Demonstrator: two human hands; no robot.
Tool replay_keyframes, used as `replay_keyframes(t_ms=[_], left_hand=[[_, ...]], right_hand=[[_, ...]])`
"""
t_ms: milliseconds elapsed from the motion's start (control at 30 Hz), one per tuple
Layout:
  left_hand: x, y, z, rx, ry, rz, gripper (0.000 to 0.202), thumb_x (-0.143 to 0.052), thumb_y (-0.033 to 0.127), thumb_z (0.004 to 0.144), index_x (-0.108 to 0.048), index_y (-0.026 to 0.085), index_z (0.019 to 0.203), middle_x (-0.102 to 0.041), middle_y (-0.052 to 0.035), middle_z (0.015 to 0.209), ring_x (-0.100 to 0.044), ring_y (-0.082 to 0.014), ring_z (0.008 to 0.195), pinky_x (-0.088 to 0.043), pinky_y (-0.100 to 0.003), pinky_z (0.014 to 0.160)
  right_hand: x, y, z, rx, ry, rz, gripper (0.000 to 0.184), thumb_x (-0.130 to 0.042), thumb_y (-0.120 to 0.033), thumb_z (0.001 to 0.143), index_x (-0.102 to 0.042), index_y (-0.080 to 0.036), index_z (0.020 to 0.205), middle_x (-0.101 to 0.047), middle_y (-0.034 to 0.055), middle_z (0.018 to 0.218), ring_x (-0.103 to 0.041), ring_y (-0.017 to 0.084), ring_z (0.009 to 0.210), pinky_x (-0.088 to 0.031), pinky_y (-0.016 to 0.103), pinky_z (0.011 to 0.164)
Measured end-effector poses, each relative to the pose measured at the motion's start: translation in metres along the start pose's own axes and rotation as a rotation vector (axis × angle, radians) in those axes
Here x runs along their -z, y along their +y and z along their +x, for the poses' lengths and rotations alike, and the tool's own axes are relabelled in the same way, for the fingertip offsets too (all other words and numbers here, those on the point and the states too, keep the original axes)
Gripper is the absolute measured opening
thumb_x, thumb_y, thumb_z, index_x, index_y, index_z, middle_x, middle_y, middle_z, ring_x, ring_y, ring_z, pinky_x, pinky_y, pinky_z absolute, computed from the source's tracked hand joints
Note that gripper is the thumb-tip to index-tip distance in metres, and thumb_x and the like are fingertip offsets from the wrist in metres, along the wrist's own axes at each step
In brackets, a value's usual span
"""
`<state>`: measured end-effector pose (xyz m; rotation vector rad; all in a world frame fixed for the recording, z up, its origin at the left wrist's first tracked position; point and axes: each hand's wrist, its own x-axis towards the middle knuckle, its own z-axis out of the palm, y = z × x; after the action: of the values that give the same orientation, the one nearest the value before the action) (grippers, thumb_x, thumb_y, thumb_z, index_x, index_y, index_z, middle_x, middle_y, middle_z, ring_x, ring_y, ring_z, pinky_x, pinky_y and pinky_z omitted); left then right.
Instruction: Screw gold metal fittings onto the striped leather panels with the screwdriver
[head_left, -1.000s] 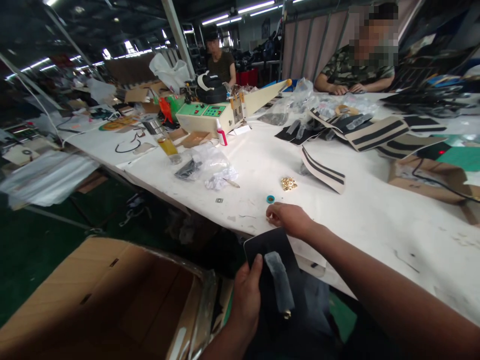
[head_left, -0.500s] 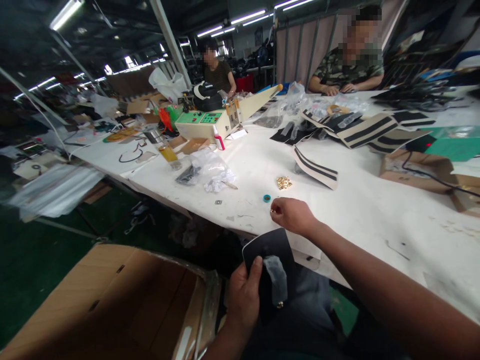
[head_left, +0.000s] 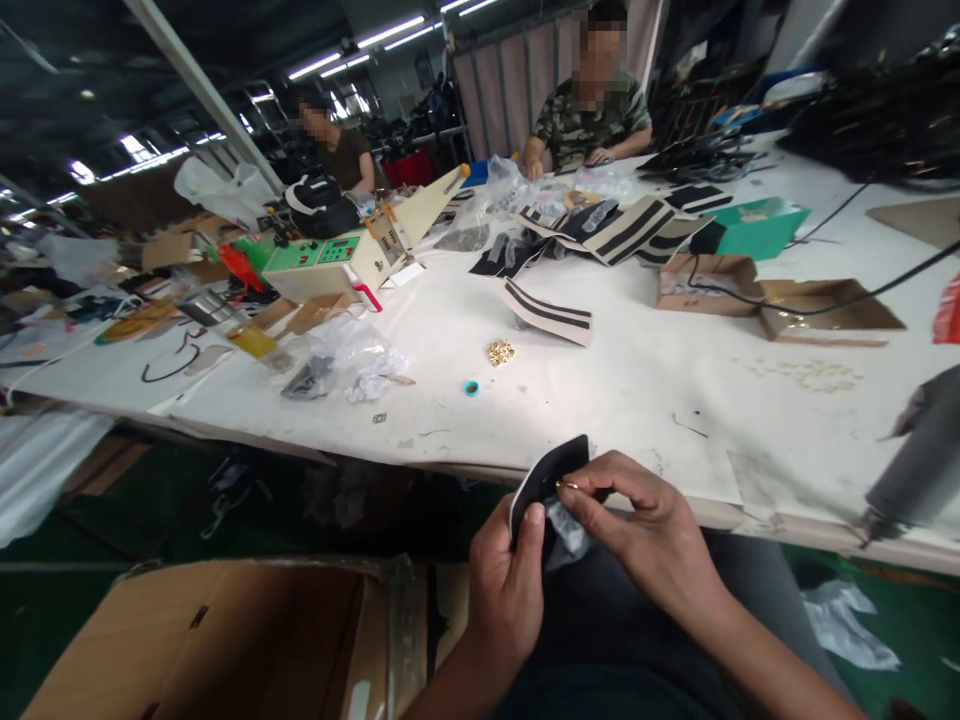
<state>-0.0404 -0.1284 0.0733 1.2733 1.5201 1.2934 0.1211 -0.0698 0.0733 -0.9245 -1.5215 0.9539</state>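
My left hand (head_left: 504,580) is closed on the lower edge of a curved black panel (head_left: 551,470) with a pale rim, thumb across its face. Between the thumb and fingertips of my right hand (head_left: 646,520) is a small gold metal fitting (head_left: 566,485), right at the panel's face. Clear plastic film (head_left: 570,535) lies on the panel below the fitting, partly hidden by my right fingers. On the table beyond my hands sit a pile of gold fittings (head_left: 500,352) and a small teal round container (head_left: 471,388) with dark contents.
An open cardboard box (head_left: 247,640) stands low at left. The white table (head_left: 600,400) carries a pale green machine (head_left: 330,262), striped panels (head_left: 551,312) and small cardboard boxes (head_left: 825,310). A grey cylindrical tool (head_left: 919,465) is at right. Two people sit across the table.
My right hand has come back from beside the teal container to the panel, bringing the gold fitting. The panel is now tilted more edge-on in my left hand. The view has turned right.
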Motion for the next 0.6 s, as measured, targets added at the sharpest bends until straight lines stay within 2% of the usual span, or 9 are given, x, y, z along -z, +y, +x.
replay_keyframes(t_ms=[167, 267, 333, 500, 600], left_hand=[[-0.014, 0.007, -0.007, -0.059, -0.024, 0.035, 0.039, -0.055, 0.046, 0.110, -0.079, 0.018, 0.119, -0.079, -0.0085, 0.111, -0.071, -0.0225, 0.098, -0.054, -0.029, 0.091], [-0.022, 0.012, -0.011, -0.032, -0.031, 0.044, 0.039, -0.055, 0.047, 0.110, -0.079, 0.017, 0.117, -0.080, -0.0076, 0.105, -0.071, -0.0213, 0.092, -0.054, -0.028, 0.086], [-0.027, 0.015, -0.012, -0.008, -0.028, 0.033, 0.042, -0.055, 0.049, 0.109, -0.080, 0.016, 0.114, -0.080, -0.0075, 0.100, -0.071, -0.0212, 0.087, -0.054, -0.027, 0.082], [-0.039, 0.021, -0.013, 0.021, -0.026, -0.016, 0.045, -0.058, 0.053, 0.107, -0.080, 0.015, 0.111, -0.080, -0.0087, 0.098, -0.073, -0.0246, 0.090, -0.055, -0.029, 0.083], [-0.046, 0.024, -0.014, 0.017, -0.059, -0.031, 0.045, -0.059, 0.054, 0.106, -0.080, 0.015, 0.110, -0.080, -0.0091, 0.100, -0.073, -0.0245, 0.090, -0.056, -0.030, 0.084]], right_hand=[[0.020, -0.006, -0.010, -0.130, -0.023, -0.010, 0.010, -0.079, -0.033, 0.095, -0.079, -0.025, 0.089, -0.073, 0.0019, 0.087, -0.069, 0.019, 0.081, -0.055, 0.028, 0.073], [0.027, -0.010, -0.019, -0.185, -0.027, -0.041, 0.010, -0.076, -0.032, 0.097, -0.076, -0.025, 0.089, -0.072, 0.0002, 0.086, -0.068, 0.018, 0.081, -0.054, 0.027, 0.074], [0.029, -0.010, -0.025, -0.144, 0.004, -0.050, 0.010, -0.075, -0.029, 0.098, -0.075, -0.025, 0.089, -0.073, -0.0001, 0.086, -0.068, 0.017, 0.080, -0.054, 0.026, 0.073], [0.032, 0.000, -0.038, 0.130, 0.145, -0.071, 0.010, -0.074, -0.018, 0.100, -0.079, -0.025, 0.100, -0.075, 0.0018, 0.093, -0.071, 0.017, 0.084, -0.056, 0.027, 0.077], [0.034, 0.003, -0.041, 0.165, 0.197, -0.077, 0.015, -0.076, -0.015, 0.099, -0.081, -0.027, 0.107, -0.074, 0.0019, 0.095, -0.071, 0.016, 0.083, -0.057, 0.027, 0.075]])
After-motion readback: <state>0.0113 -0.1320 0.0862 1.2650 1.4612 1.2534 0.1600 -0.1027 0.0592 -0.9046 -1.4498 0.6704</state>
